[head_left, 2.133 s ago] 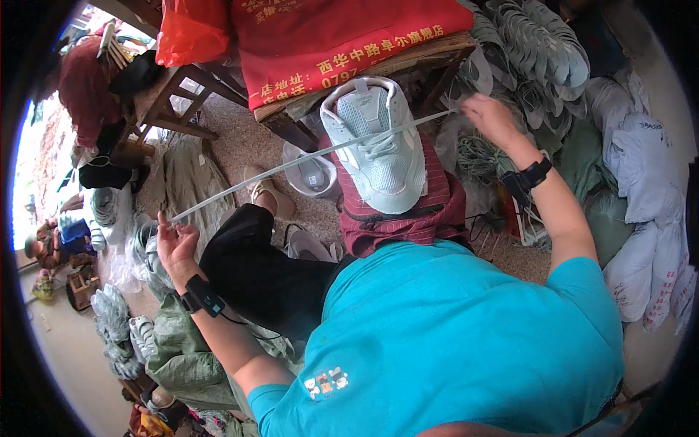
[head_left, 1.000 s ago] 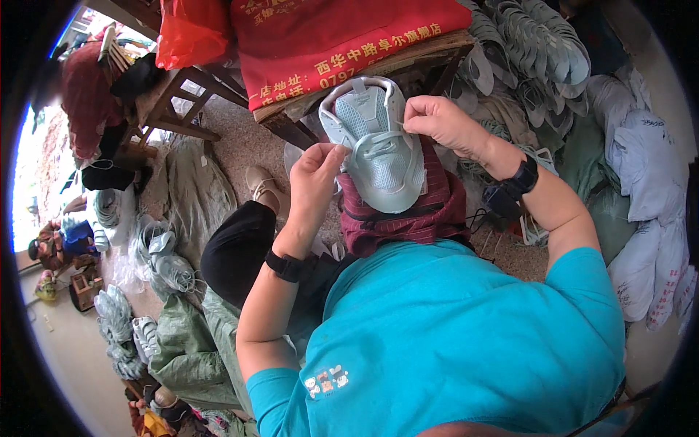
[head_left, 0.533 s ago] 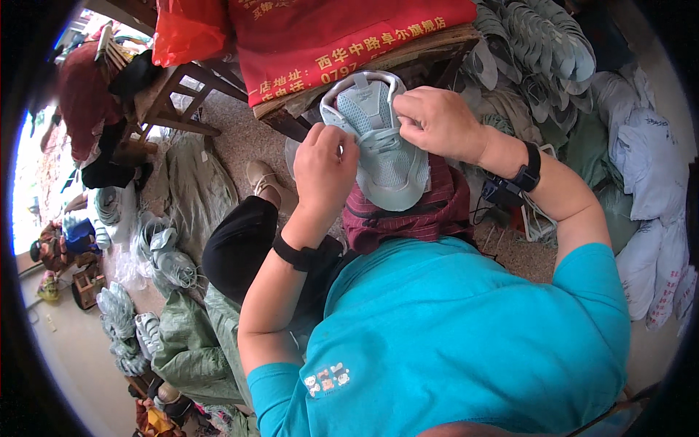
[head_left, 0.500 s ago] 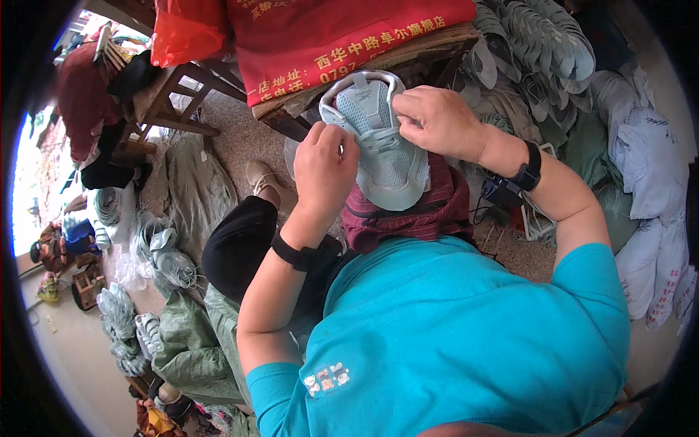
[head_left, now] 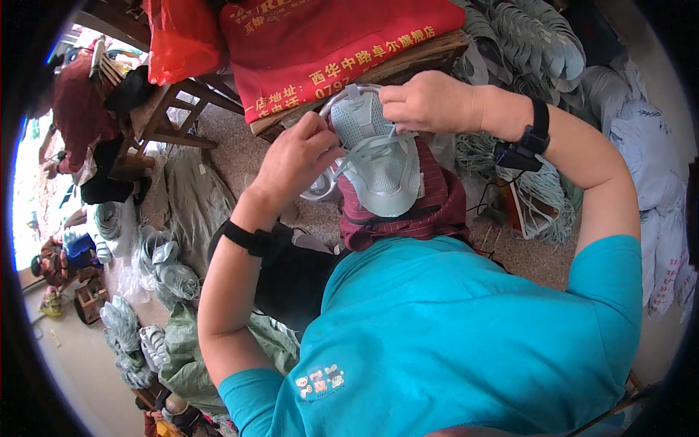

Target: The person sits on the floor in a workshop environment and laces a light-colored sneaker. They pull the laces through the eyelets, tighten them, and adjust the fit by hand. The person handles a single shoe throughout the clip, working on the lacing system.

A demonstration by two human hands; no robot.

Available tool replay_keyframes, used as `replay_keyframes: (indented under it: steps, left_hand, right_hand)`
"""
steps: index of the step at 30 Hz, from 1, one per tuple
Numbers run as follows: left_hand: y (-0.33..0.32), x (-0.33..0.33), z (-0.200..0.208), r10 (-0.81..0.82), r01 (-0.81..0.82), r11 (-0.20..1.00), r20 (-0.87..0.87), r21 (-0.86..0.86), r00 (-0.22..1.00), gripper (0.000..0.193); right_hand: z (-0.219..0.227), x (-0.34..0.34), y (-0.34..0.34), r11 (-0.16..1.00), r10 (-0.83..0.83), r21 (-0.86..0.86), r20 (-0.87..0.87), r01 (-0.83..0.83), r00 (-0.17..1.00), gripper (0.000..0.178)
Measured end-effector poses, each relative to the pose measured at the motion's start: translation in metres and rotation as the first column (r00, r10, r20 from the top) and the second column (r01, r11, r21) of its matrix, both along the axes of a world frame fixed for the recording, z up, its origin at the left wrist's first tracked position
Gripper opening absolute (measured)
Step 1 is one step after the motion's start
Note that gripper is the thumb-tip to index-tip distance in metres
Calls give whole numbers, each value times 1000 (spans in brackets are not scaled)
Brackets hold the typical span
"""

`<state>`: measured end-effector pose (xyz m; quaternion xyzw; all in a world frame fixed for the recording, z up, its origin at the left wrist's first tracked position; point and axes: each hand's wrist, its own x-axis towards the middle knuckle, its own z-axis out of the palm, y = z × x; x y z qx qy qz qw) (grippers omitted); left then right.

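Observation:
A pale grey-green shoe upper (head_left: pixel 382 182) rests over maroon striped cloth (head_left: pixel 444 193) on my lap, toe toward me, its tongue (head_left: pixel 357 116) at the far end. A flat, pale shoelace (head_left: pixel 375 149) crosses the upper, with a knot or crossing lifted over its middle. My left hand (head_left: pixel 300 156) is closed at the left side of the opening, where one strand of lace runs to its fingers. On the right, my right hand (head_left: pixel 426 102) pinches the other strand near the collar. The fingertips partly hide both lace ends.
A wooden stool or table (head_left: pixel 429 58) draped with red printed cloth (head_left: pixel 342 51) stands just beyond the shoe. Stacked shoe uppers (head_left: pixel 535 44) lie at far right, above white sacks (head_left: pixel 648 160). Hanks of lace (head_left: pixel 550 204) hang right of my lap. Green sacking (head_left: pixel 193 349) lies at left.
My hands have moved apart, the left one leftward and slightly nearer me. The lace, lying flat across the upper before, now lifts in strands between them.

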<state>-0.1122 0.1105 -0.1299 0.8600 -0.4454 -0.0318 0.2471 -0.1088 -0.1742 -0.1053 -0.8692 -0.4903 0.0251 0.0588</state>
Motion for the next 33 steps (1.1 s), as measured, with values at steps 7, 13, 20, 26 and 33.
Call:
replay_keyframes:
  steps: [7,13,20,26,33]
  left_hand:
    - [-22,-23,-26,239,-346,874,-318,-340,917,12]
    - [-47,-38,6,213,-503,697,-523,-511,825,12]
    - [-27,-21,58,-156,-627,550,-805,-552,572,23]
    - [-23,-32,-1,-8,-740,528,-874,-417,487,27]
    - [-7,-51,-7,-63,-733,571,-910,-370,411,26]
  right_hand:
    - [-21,-11,4,890,-159,338,-398,305,904,18]
    - [-7,-27,30,548,-61,268,-932,793,357,16]
    - [2,-31,32,889,-282,328,-156,319,947,7]
    - [-2,-41,47,946,-319,149,262,288,911,7]
    - [0,-50,55,927,-357,-16,264,374,896,9]
